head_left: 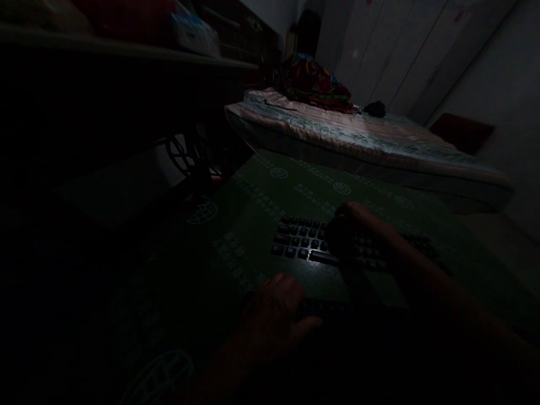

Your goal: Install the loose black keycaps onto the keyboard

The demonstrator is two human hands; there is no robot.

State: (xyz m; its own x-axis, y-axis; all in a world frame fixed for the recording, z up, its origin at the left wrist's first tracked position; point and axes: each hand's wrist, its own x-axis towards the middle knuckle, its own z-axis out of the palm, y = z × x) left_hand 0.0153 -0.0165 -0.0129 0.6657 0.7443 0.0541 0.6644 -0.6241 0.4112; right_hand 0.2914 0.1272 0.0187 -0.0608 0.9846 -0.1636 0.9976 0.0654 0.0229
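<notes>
Dark keycaps (292,242) lie in rows on a green board (236,247) printed with pale globes and lettering. My right hand (356,216) reaches over the middle of these rows from the right, its fingers bent downward. Deep shadow hides its fingertips and anything they pinch. Closer to me lies a dark keyboard (324,307), only its upper edge showing faintly. My left hand (276,306) is closed over its left end, with the thumb out along the near side. Most of the keyboard disappears in the dark.
Beyond the board stands a bed (337,126) with a patterned sheet and a bundled dark red cloth (314,84). On the left is a raised tabletop (126,45) bearing a blue-and-white packet (194,34), with a spoked wheel (179,154) beneath it.
</notes>
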